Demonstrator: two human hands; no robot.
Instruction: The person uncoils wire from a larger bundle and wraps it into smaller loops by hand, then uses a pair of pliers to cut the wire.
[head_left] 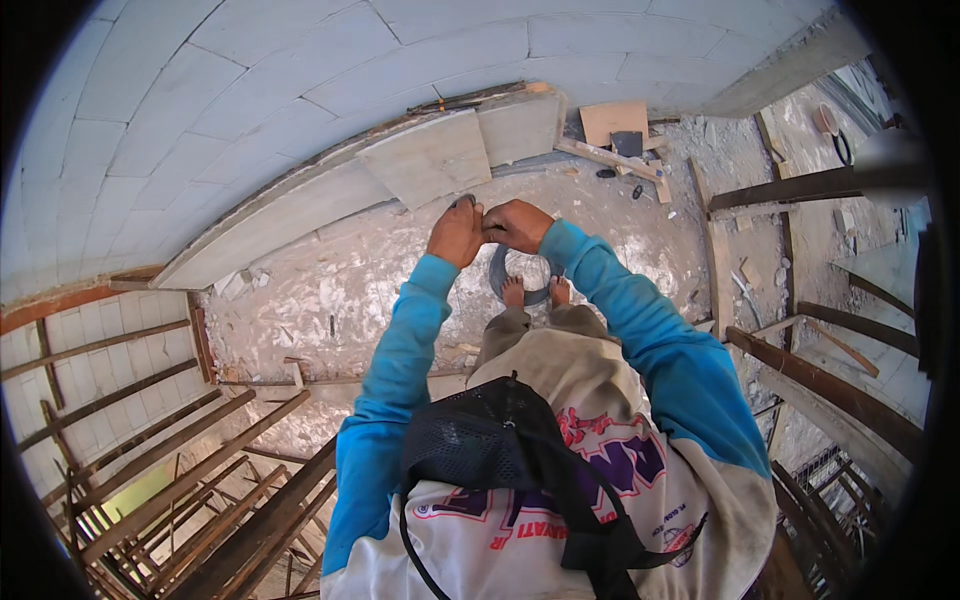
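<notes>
Over a dusty floor (290,300) with a grey coil (497,275), curled hands (457,236) (518,226) meet (pinching what, I cannot tell).

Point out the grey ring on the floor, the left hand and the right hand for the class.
Grey ring (497,272): head view, left part of its band.
Left hand (455,234): head view, middle of the hand.
Right hand (517,225): head view, back of the hand.

A pale block wall (285,60) borders the dusty floor (290,300).
</notes>
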